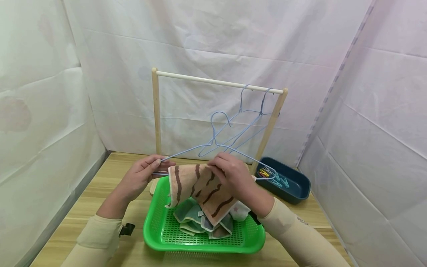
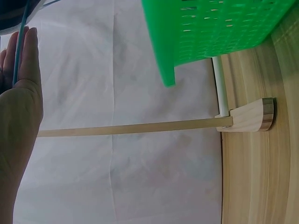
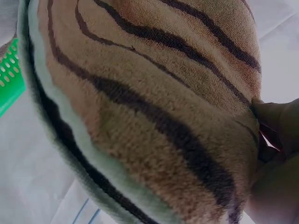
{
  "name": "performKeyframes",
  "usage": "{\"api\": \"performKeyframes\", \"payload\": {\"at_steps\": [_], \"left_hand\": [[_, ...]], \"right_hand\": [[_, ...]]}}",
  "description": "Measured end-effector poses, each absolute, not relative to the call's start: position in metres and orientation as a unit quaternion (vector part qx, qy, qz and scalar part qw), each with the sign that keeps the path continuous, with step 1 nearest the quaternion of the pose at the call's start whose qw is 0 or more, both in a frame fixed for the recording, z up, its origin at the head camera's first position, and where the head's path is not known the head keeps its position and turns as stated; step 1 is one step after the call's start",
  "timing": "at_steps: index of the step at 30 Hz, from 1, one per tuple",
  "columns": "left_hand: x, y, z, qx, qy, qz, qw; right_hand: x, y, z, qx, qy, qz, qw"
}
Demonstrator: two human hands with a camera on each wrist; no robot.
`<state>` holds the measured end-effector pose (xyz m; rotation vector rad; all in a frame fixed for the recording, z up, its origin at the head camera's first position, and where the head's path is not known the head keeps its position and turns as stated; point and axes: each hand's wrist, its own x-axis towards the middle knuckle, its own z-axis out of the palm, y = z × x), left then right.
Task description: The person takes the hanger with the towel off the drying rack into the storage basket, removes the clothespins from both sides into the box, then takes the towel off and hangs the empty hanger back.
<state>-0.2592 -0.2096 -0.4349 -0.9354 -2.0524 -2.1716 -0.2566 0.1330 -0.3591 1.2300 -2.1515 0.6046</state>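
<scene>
My left hand [image 1: 135, 180] pinches the left end of a blue wire clothes hanger [image 1: 194, 149], held with its hook up in front of the rack. A beige towel with brown wavy stripes [image 1: 181, 185] hangs over the hanger's lower bar, its front part drooping above the basket. With thumb and fingers my right hand [image 1: 233, 176] pinches the towel's top edge near the middle. In the right wrist view the towel [image 3: 140, 102] fills most of the picture, with the right hand [image 3: 280, 158] at its edge. The left wrist view shows the left hand [image 2: 21, 102] by the hanger wire.
Below the hands stands a green basket [image 1: 203, 247] with folded greenish cloths [image 1: 188, 215] and a white cloth [image 1: 239, 212]. Behind is a wooden rack [image 1: 200, 78], with two blue hangers [image 1: 241, 100] at its right. A dark blue bin [image 1: 301, 189] holds colored clothespins [image 1: 283, 181].
</scene>
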Motion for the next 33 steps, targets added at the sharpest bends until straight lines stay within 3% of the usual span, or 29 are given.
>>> {"api": "performKeyframes", "payload": {"at_steps": [33], "left_hand": [[-0.264, -0.209, -0.443, -0.298, -0.647, -0.702, 0.004]], "right_hand": [[-0.26, 0.14, -0.334, 0.459, -0.785, 0.264, 0.322]]}}
